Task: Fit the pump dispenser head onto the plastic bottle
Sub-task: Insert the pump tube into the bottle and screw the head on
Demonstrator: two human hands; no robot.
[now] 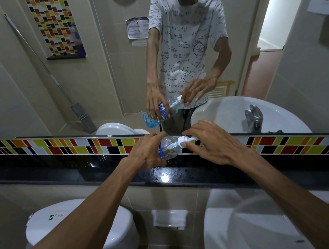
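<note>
A clear plastic bottle with a blue label is held tilted above the black shelf, neck pointing right. My left hand is wrapped around its body. The white pump dispenser head sits at the bottle's neck, its tube inside the bottle. My right hand grips the pump head with thumb and fingertips. The mirror reflection above shows the same bottle with blue liquid at its base and both hands on it.
A glossy black shelf runs under the mirror, backed by a coloured tile strip. A white sink lies lower right, a toilet lower left, a white holder on the wall between them.
</note>
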